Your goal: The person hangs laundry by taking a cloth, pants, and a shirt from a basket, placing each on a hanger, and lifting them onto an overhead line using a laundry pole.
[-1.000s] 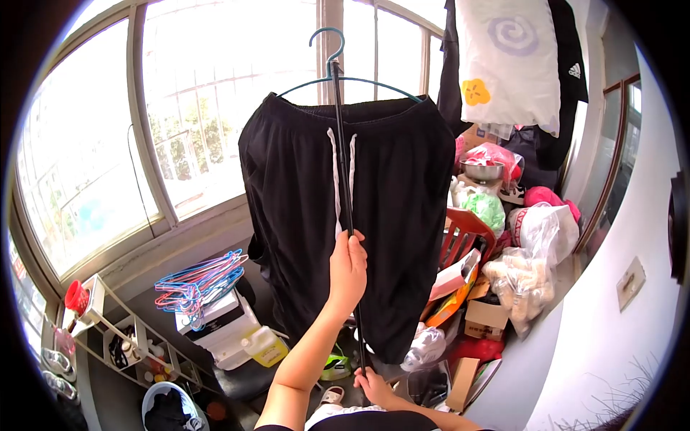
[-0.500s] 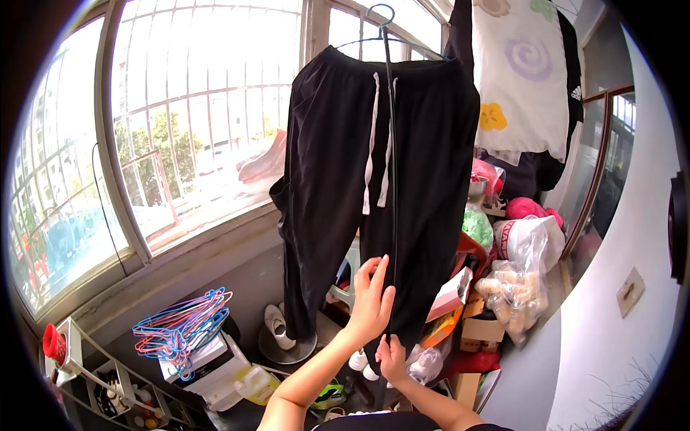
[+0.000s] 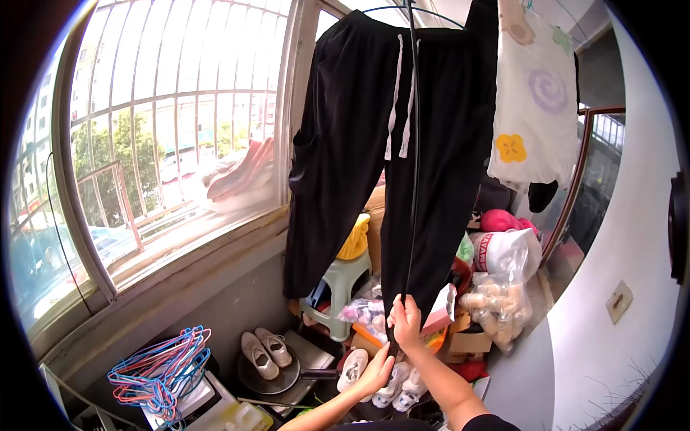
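Black trousers (image 3: 343, 108) with white drawstrings hang from a blue hanger (image 3: 440, 16), whose hook is out of view at the top. A long thin dark pole (image 3: 415, 187) runs upright in front of the trousers, up past the hanger. My right hand (image 3: 407, 325) is closed around the pole near the trouser hem. Lower down, my left hand (image 3: 376, 371) is at the pole's lower part, fingers curled against it. The pole's bottom end is hidden by my hands.
A barred window (image 3: 180, 108) stands at left. Hangers (image 3: 162, 377) are piled at lower left, beside white shoes (image 3: 266, 353) on a frying pan (image 3: 269, 381). A green stool (image 3: 343, 287), bags (image 3: 501, 298) and boxes stand behind. A patterned white cloth (image 3: 535, 100) hangs at right.
My left hand has come down from above my right hand to below it and closed on the pole. My right hand, the trousers and hanger sit higher in view, as the view has shifted.
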`<state>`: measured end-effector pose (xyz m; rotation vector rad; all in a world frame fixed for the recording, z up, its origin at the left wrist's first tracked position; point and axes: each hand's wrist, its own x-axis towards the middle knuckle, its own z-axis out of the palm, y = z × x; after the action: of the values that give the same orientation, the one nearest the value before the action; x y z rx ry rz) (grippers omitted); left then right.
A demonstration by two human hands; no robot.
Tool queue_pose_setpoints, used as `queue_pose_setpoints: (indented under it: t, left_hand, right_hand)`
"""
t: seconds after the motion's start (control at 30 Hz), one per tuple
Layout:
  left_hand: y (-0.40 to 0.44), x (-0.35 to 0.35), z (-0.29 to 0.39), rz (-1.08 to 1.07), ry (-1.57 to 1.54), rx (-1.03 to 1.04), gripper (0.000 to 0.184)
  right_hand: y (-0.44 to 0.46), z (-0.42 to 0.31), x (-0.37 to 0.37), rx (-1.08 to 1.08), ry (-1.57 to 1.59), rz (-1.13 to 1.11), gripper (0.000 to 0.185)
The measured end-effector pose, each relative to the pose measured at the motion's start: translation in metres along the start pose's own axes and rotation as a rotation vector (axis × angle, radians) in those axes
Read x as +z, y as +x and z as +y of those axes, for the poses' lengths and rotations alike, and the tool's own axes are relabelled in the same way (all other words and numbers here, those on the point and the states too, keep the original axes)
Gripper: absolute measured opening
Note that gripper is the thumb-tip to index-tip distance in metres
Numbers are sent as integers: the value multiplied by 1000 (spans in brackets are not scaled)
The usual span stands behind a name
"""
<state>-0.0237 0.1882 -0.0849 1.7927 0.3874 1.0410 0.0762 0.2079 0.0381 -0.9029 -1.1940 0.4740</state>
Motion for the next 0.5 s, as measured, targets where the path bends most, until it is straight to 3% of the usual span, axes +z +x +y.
queue_pose_setpoints:
  t: [0.03, 0.13, 0.17, 0.27, 0.43, 0.5]
  left_hand:
    - [3, 0, -7, 13, -24, 16, 50]
    - [10, 2, -22, 66, -267, -238, 51]
    - [12, 4, -30, 121, -278, -215, 49]
    - [27, -3, -50, -71, -221, -316, 44]
    - [52, -3, -52, 71, -196, -101, 27]
    - [57, -9, -47, 40, -209, -153, 25]
  right_hand:
    - [7, -1, 2, 0, -10, 6, 18]
    - [29, -1, 4, -11, -32, 6, 16]
    - [36, 0, 3, -20, -32, -3, 16]
    - [58, -5, 7, -37, 19, -7, 15]
    - [87, -12, 14, -62, 30, -18, 16]
    - [99, -12, 17, -71, 30, -11, 16]
